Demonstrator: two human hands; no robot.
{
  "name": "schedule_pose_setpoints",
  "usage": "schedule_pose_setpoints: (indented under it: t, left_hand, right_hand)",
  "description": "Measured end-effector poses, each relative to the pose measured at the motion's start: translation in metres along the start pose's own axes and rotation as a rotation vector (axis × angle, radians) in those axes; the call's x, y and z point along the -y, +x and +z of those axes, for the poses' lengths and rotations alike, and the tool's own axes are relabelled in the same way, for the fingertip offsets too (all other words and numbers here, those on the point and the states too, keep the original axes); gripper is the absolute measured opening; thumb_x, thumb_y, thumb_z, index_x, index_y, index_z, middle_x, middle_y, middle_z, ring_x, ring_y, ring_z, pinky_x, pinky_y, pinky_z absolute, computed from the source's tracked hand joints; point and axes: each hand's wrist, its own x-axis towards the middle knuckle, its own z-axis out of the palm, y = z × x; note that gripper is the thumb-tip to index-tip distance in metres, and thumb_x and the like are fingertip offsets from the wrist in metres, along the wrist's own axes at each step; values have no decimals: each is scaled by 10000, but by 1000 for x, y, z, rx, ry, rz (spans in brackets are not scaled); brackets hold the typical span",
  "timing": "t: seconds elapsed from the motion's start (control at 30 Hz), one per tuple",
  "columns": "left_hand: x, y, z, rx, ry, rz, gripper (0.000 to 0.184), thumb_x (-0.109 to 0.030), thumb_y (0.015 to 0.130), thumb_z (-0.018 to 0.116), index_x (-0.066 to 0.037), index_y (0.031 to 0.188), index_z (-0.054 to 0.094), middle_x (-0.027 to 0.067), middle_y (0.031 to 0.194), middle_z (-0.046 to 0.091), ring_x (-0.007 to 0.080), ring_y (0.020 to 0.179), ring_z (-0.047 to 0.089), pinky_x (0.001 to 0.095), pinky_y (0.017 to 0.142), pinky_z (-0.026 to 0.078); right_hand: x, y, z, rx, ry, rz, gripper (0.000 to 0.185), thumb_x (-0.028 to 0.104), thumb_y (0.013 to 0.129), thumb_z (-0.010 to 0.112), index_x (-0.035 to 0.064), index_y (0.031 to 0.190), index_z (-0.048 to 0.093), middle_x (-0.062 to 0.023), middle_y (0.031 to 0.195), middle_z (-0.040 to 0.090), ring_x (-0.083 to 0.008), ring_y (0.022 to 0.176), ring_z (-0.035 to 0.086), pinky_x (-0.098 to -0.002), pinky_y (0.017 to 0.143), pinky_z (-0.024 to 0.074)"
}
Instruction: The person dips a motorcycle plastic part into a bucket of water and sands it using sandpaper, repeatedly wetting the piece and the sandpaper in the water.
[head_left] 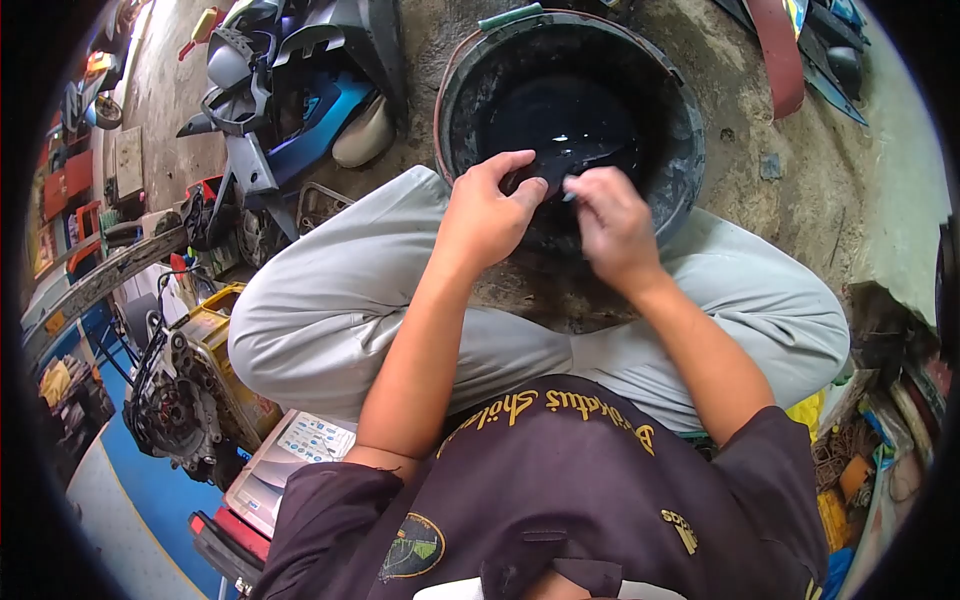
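Observation:
A large black bucket [683, 110] with dark liquid [560, 115] inside stands on the floor before my crossed legs. Over its near side, my left hand [492, 210] grips a dark, wet piece [545, 172] between thumb and fingers. My right hand [612, 222], slightly blurred, is closed just to the right of that piece. A small pale bit shows at its fingertips, too small to name. The lower part of the dark piece is hard to tell from the liquid.
Motorcycle fairing parts [310, 120] lie on the floor at the upper left. An engine [175, 400] sits by a yellow crate [215, 325] at the left. A red-brown panel [775, 60] is at the upper right, with clutter [850, 470] at the lower right.

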Motion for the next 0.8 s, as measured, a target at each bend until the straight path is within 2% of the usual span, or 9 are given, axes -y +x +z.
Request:
schedule_pose_setpoints:
  t: [0.03, 0.07, 0.1, 0.27, 0.33, 0.43, 0.57, 0.67, 0.8]
  left_hand:
    - [-3, 0, 0, 5, 19, -14, 490, -255, 867, 728, 23, 1268, 685, 245, 1108, 741, 323, 1021, 725, 380, 942, 536]
    - [-10, 0, 0, 10, 36, -28, 494, -259, 863, 735, 27, 1263, 688, 251, 1117, 739, 325, 1034, 724, 377, 951, 534]
    - [-15, -1, 0, 14, 50, -45, 498, -264, 858, 742, 30, 1257, 691, 258, 1125, 736, 328, 1047, 723, 374, 959, 532]
    - [-28, 0, -5, 89, 160, -39, 472, -264, 852, 751, 21, 1226, 717, 274, 1167, 721, 368, 1118, 704, 387, 1001, 522]
    - [-33, -1, -2, 77, 182, -40, 470, -266, 855, 743, 23, 1224, 718, 268, 1197, 712, 384, 1139, 695, 398, 1008, 522]
    - [-24, -2, 3, 34, 233, 61, 438, -212, 889, 716, 32, 1253, 704, 189, 1036, 766, 188, 952, 693, 320, 900, 519]
    - [-29, -2, 3, 46, 245, 7, 445, -211, 893, 715, 43, 1258, 697, 174, 1001, 764, 179, 938, 693, 312, 879, 522]
    - [-24, 0, 7, 43, 221, 35, 442, -208, 900, 713, 51, 1258, 694, 164, 979, 761, 171, 927, 692, 308, 864, 525]
    - [-32, -2, 7, 61, 238, -7, 436, -207, 911, 707, 56, 1258, 692, 160, 983, 762, 173, 927, 693, 307, 860, 526]
  right_hand:
    - [-11, 4, -4, -44, -34, 49, 223, -70, 822, 649, -7, 1035, 667, -172, 970, 644, -372, 929, 651, -451, 812, 541]
    - [-25, 9, -5, -134, -92, 84, 225, -97, 876, 627, 7, 1066, 689, -133, 930, 647, -237, 758, 673, -342, 679, 548]
    - [-23, 15, -10, -158, -59, 142, 218, -89, 883, 626, 9, 1068, 690, -130, 932, 647, -233, 760, 673, -344, 678, 549]
    - [-21, 10, 3, -52, -66, -59, 237, -67, 829, 663, 0, 1057, 671, -174, 984, 638, -381, 920, 641, -447, 809, 539]
    - [-28, 10, -1, -43, -61, 5, 249, -66, 823, 664, -4, 1064, 659, -171, 988, 635, -377, 931, 639, -444, 809, 540]
    - [-23, 10, 3, -56, -38, -20, 244, -64, 824, 661, -4, 1061, 660, -168, 985, 634, -375, 933, 640, -443, 806, 541]
    - [-34, 13, -1, -91, -156, -15, 235, -98, 839, 644, -22, 1059, 678, -181, 981, 657, -351, 864, 671, -390, 745, 553]
    - [-8, 14, 6, -46, 136, 136, 188, -82, 860, 649, -27, 1038, 681, -180, 972, 661, -353, 845, 669, -390, 744, 555]
    - [-33, 19, -6, -70, -136, 15, 198, -83, 855, 658, -27, 1044, 681, -180, 986, 666, -350, 868, 676, -387, 761, 559]
